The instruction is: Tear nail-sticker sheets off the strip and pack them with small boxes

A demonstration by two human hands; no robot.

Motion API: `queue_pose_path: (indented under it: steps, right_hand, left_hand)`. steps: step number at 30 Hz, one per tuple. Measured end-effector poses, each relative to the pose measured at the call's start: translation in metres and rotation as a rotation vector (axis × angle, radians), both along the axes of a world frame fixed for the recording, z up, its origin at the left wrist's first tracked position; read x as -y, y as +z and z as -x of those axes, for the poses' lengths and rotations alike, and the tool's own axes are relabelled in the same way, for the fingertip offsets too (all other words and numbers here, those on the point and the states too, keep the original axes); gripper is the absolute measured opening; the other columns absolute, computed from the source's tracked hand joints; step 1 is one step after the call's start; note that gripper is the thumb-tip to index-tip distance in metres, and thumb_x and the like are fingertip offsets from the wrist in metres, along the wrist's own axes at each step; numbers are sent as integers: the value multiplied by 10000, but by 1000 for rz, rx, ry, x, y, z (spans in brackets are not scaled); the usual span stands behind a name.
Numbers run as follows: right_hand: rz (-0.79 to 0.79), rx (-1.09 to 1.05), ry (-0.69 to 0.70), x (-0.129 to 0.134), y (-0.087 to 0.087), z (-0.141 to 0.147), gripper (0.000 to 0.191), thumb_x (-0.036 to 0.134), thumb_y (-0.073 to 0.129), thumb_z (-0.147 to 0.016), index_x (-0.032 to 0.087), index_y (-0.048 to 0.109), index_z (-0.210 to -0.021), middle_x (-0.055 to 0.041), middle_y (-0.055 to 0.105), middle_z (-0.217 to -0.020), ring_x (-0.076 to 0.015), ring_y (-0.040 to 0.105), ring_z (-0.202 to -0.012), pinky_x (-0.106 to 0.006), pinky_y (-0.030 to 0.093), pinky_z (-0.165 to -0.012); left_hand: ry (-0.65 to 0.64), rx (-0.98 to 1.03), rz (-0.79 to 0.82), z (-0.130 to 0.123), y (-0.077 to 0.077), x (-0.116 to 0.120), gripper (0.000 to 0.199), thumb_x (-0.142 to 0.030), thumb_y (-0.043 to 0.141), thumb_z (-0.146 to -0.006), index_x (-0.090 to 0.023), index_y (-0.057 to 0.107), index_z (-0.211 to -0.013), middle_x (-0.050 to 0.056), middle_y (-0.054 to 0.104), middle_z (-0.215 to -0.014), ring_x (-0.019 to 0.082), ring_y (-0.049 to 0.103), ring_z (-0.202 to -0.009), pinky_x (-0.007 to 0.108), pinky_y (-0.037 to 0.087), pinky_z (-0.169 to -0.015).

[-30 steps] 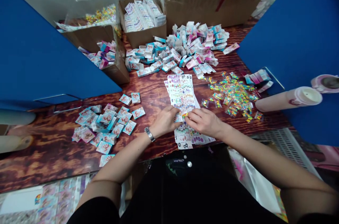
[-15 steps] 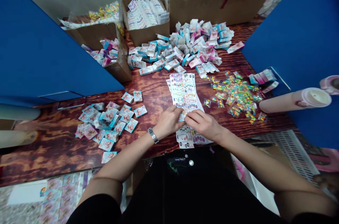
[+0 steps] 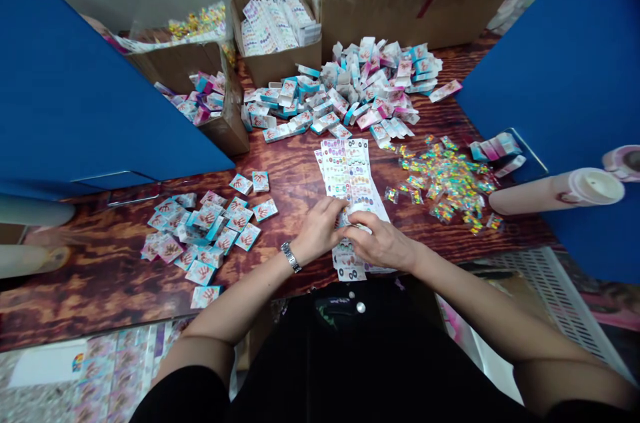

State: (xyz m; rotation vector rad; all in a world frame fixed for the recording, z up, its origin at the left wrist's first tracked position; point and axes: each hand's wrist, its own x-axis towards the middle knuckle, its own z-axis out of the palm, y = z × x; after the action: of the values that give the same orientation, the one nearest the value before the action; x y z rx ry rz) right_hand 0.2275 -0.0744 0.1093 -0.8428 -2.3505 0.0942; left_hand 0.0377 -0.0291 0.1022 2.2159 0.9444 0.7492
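Just below centre frame, the left hand (image 3: 319, 229) and right hand (image 3: 383, 239) meet over printed sheets (image 3: 359, 173) on the bench (image 3: 293, 176); their fingers curl inward, but I cannot tell what they grip. Closed boxes (image 3: 201, 272) lie left of centre, packets (image 3: 450, 173) to the right. Farther up, open boxes (image 3: 337, 101) heap before cartons (image 3: 400, 16).

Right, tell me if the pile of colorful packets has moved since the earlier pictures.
No. Against the pale bottle, the pile of colorful packets shows no shift in any direction.
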Motion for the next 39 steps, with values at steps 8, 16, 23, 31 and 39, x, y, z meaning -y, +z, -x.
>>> queue_pose_path:
  steps: [8, 16, 23, 31, 39]
  right_hand:
    - [246, -82, 54, -11, 5, -4, 309, 67, 401, -893, 212, 546, -1123, -80, 532, -1051, -195, 541, -1011, -357, 544, -840]
    - [507, -148, 57, -19, 19, -12, 122, 162, 493, -936, 215, 574, -1011, -45, 570, -949, -168, 576, -909, -327, 523, -788]
    - [294, -218, -386, -1, 0, 2, 382, 288, 595, -891, 233, 513, -1260, -109, 539, -1116, -249, 573, -1018, -434, 530, -869]
    - [542, -658, -526, 13, -9, 26, 421, 280, 579, -896, 252, 439, -1292, -85, 609, -1130, -174, 631, -886, -360, 568, -814]
    - [769, -980, -515, 2, -14, 33, 303, 340, 634, -853, 237, 536, -1120, -53, 650, -989, -171, 647, -911, -338, 568, -830]
  left_hand:
    - [-17, 41, -9, 1, -4, 5, 393, -276, 600, -883, -208, 484, -1252, 82, 602, -1100, 214, 574, -1013, 368, 486, -879]
    - [-93, 95, 116, 0, -5, 11, 392, -336, 625, -880, -213, 485, -1226, 84, 612, -1131, 213, 586, -1047, 366, 493, -900]
    - [-31, 100, 82, 1, -10, 13, 355, -275, 611, -882, -221, 486, -1210, 78, 591, -1116, 210, 566, -1035, 375, 494, -893]
    - [30, -2, -91, -4, -7, 17, 200, -216, 521, -919, -206, 524, -1118, 85, 574, -1120, 223, 536, -1074, 375, 474, -912]
    - [81, -63, -180, -6, -7, 19, 261, -237, 502, -934, -203, 494, -1192, 110, 579, -1192, 237, 549, -1078, 387, 475, -896]
